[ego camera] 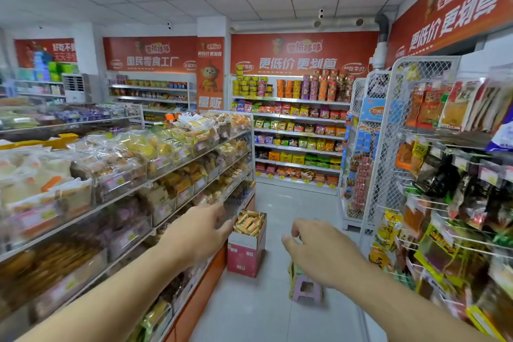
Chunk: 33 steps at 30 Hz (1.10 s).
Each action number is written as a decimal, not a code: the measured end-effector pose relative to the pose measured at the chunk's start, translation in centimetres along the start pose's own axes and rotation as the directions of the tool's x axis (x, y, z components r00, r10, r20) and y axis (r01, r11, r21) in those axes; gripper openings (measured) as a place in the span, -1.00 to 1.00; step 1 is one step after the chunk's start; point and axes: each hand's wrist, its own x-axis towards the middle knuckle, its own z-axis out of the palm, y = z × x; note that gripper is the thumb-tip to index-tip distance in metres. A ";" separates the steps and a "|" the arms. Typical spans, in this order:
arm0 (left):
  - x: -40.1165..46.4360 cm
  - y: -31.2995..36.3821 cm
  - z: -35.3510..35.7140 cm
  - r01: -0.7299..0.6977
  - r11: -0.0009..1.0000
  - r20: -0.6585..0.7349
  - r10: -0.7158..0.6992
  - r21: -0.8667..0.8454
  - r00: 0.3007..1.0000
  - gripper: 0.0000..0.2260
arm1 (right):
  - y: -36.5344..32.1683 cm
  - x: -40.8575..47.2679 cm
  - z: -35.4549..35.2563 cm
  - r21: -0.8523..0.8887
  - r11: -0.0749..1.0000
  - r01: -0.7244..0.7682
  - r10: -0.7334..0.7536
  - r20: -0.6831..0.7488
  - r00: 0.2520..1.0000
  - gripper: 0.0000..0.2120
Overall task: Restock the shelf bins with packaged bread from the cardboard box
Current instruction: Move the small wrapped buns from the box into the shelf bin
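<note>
An open cardboard box (pixel 245 257) stands on the aisle floor against the left shelf's foot, filled with packaged bread (pixel 249 221) in orange and green wrappers. Clear shelf bins (pixel 122 183) holding bagged bread and cakes line the left shelving. My left hand (pixel 202 230) reaches forward beside the bins, fingers loosely bent, holding nothing, just left of the box top. My right hand (pixel 316 250) hovers over the aisle to the right of the box, fingers curled downward and empty.
A small purple stool (pixel 306 289) with a green one behind it sits on the floor under my right hand. A white wire rack (pixel 388 147) hung with snack packets lines the right side. Stocked shelves (pixel 297 133) close the aisle's far end.
</note>
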 end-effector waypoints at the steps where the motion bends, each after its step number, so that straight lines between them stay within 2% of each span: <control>1: 0.6 -0.4 0.5 0.000 1.000 0.001 0.000 -0.011 1.000 -0.69 | 0.2 0.8 0.5 0.012 1.000 -0.008 0.008 0.007 1.000 -0.67; 9: 9.0 -5.0 3.7 -0.030 1.000 0.023 0.030 0.001 0.999 -0.69 | -0.3 9.4 4.3 0.022 0.998 -0.053 0.052 0.049 0.997 -0.73; 18: 20.9 -7.5 7.6 -0.069 0.996 0.052 0.072 -0.051 0.996 -0.72 | 0.9 19.8 6.0 0.053 0.989 -0.139 0.136 0.054 0.989 -0.65; 24: 28.8 -6.4 13.4 -0.049 0.997 0.072 0.054 -0.067 0.996 -0.74 | 6.6 27.4 7.9 0.047 0.986 -0.159 0.154 0.087 0.984 -0.64; 33: 38.6 -4.5 20.3 0.031 0.996 0.091 -0.023 -0.082 0.996 -0.69 | 15.3 39.1 9.2 0.012 0.996 -0.084 0.081 0.162 0.983 -0.62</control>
